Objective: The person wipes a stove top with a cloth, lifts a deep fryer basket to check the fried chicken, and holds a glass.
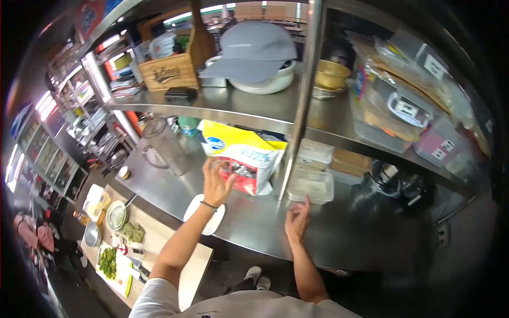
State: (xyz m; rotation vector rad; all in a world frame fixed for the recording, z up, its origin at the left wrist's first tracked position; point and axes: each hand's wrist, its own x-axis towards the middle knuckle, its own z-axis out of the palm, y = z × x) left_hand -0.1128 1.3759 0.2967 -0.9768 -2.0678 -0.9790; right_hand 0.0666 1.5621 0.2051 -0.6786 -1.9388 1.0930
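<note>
A yellow, white and red bag (246,143) stands upright on the steel counter, under the shelf. My left hand (216,185) is in front of its lower left side with fingers apart; whether the fingertips touch the bag I cannot tell. Below that wrist, which wears a dark band, lies a white oval plate or lid (214,223), partly covered by the forearm. My right hand (298,218) holds nothing, its fingers loosely bent and one stretched forward. Just beyond it sits a clear plastic container (313,185) with more boxes behind.
A clear pitcher (165,148) stands left of the bag. The shelf above carries a grey cap (257,50) on a white bowl and a wooden crate (168,71). A metal post (303,106) rises between bag and containers. Lower left, a table (180,259) holds chopped greens (107,262) and a knife.
</note>
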